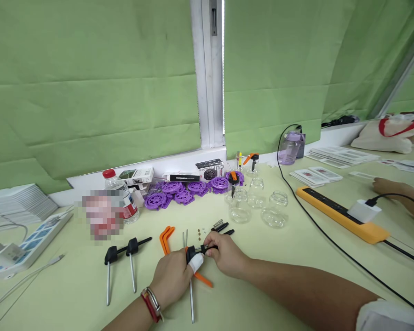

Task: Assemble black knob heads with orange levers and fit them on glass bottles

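Product names show on boxes along the wall.
"HOLDER" reads on a white carton (209, 171), after a shorter word starting "CU"; a slim black-faced box (184, 178) appears to say "MIND BLADE", its ending unclear. Lettering on the bottle (129, 210) and printed cards (317, 174) is too small.

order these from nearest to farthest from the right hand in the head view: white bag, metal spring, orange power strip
1. Metal spring: just beyond the right hand
2. Orange power strip: out to the right
3. White bag: far right, near the wall
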Motion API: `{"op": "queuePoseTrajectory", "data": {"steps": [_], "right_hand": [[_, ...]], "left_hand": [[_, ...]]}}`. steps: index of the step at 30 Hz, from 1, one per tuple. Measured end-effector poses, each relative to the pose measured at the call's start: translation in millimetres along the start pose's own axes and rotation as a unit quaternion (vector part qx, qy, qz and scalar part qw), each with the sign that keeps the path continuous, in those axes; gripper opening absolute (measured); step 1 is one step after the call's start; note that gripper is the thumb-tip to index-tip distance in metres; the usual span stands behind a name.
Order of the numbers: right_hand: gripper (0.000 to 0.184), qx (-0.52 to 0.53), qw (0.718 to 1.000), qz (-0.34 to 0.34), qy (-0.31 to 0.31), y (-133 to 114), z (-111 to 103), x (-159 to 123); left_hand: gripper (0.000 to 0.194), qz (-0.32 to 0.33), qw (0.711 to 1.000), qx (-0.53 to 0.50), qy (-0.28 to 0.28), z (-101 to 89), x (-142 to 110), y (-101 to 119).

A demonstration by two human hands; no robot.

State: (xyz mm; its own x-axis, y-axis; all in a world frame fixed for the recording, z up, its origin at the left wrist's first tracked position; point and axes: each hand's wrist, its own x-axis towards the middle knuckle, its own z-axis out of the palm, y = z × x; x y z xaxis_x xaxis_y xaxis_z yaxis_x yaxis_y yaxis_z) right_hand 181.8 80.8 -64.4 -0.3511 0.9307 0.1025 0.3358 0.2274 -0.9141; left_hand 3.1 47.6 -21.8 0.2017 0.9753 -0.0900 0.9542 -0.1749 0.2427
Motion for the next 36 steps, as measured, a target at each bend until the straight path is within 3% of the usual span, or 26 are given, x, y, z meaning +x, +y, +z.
{"op": "queuePoseTrajectory", "data": {"steps": [36], "right_hand": [[0.021, -0.037, 0.999, 0.001, 0.014, 7.4, 4.0, 3.7]], "left_hand": [[0.053, 0.008, 1.0, 0.018, 0.004, -1.1, 2.3, -0.5]]}}
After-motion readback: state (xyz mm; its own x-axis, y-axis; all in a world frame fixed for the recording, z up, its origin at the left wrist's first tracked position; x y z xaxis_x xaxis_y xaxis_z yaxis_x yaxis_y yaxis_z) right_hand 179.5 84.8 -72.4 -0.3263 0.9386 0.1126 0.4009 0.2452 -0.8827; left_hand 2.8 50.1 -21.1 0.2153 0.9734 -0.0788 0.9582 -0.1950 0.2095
